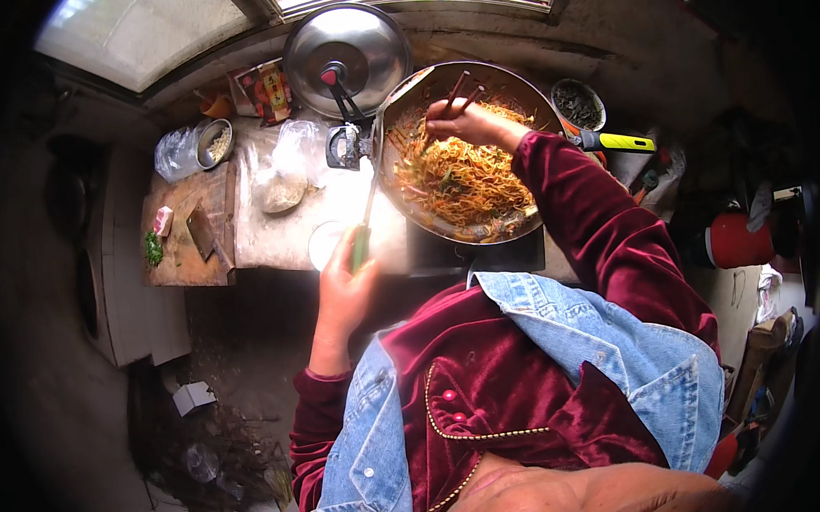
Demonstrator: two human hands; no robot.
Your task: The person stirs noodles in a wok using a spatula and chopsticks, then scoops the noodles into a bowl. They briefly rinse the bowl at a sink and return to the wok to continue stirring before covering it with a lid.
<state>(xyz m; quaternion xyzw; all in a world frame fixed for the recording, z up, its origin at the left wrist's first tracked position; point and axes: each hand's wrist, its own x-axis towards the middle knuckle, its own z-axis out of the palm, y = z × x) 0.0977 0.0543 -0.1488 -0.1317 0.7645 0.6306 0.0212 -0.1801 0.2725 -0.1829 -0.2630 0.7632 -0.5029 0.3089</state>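
A wide wok (540, 96) holds a heap of browned noodles (475, 179) mixed with bits of greens. Over the noodles, at the wok's upper part, my right hand (470, 122) grips a pair of dark chopsticks (457, 88); their lower tips are hidden. My left hand (346, 278) is closed around the green handle (360, 247) of a utensil whose thin metal shaft (369, 200) runs up along the wok's left side. What its far end touches is hard to tell in the glare. Beside that hand lies a white round dish (325, 244), partly washed out by light.
A metal lid (375, 40) leans behind the wok, whose yellow-green handle (626, 142) points right. On the left, a wooden board (179, 244) bears a cleaver (200, 231), meat (163, 220) and chopped greens (154, 248). Bowls stand at the back left (215, 144) and right (579, 104).
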